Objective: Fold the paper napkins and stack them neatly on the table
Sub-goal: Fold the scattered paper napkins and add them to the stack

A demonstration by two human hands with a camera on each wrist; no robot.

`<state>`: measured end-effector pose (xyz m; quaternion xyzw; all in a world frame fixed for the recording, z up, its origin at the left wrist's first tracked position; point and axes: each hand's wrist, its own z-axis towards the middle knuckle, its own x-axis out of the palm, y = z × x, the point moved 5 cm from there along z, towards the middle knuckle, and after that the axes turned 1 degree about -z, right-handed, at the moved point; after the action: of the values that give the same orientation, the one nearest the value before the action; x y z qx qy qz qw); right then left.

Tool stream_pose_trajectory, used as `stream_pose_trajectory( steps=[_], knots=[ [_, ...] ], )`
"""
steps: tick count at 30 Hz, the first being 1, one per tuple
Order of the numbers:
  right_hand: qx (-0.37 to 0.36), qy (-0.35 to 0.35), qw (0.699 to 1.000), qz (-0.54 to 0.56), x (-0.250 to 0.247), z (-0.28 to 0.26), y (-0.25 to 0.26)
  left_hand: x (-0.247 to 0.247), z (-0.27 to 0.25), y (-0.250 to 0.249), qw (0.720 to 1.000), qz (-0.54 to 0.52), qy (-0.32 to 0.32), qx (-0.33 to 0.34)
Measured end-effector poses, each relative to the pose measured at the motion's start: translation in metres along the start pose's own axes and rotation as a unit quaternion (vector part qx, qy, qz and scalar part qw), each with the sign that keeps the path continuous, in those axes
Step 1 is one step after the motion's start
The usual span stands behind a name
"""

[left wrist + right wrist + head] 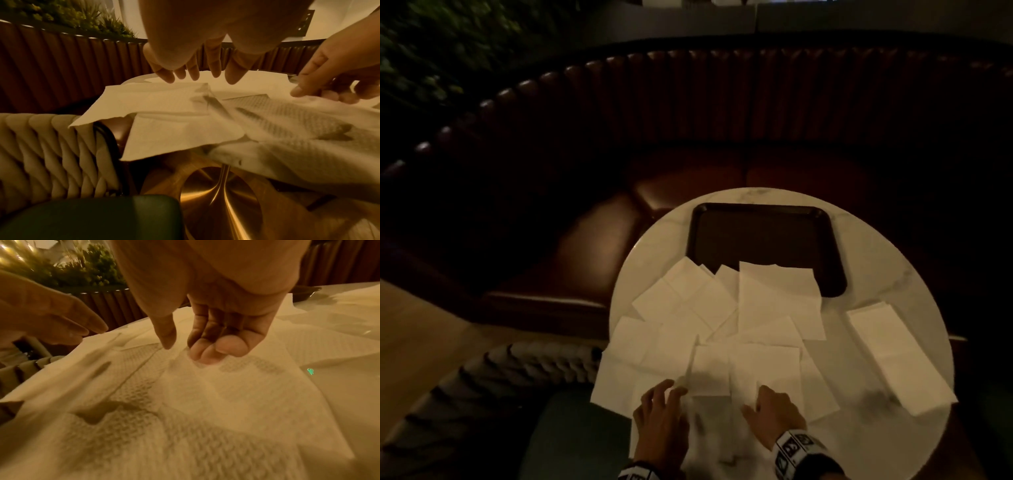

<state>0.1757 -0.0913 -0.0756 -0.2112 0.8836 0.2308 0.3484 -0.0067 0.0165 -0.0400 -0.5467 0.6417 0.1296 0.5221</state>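
Several unfolded white paper napkins (688, 298) lie overlapping on the round marble table (914, 274). A pile of folded napkins (890, 353) sits at the right side. At the near edge a blurred, embossed napkin (709, 435) (287, 129) (185, 402) is raised between my hands. My right hand (760, 397) (185, 352) (312, 94) pinches its far right edge, thumb on top and curled fingers below. My left hand (671, 394) (195, 76) (61, 321) hovers with spread fingers at the napkin's far left corner, holding nothing.
A black tray (756, 236) stands at the back of the table, with napkin corners overlapping its near rim. A brown leather booth curves behind. A green seat (571, 438) and a woven chair back (527, 363) stand near left. The brass table base (222, 194) is below.
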Motion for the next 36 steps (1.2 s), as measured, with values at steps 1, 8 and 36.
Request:
stream_pose_trajectory(
  steps=[1,8,36],
  knots=[
    [0.008,-0.001,1.000,0.000,0.001,0.000,0.000,-0.002,-0.001,0.001,1.000,0.001,0.005,0.007],
    [0.054,-0.032,0.998,0.033,-0.008,-0.006,-0.014,-0.007,0.001,-0.005,0.997,-0.002,0.022,0.074],
    [-0.313,0.017,0.949,0.026,-0.145,-0.126,0.015,-0.118,-0.003,-0.155,0.881,0.194,0.129,0.412]
  ],
)
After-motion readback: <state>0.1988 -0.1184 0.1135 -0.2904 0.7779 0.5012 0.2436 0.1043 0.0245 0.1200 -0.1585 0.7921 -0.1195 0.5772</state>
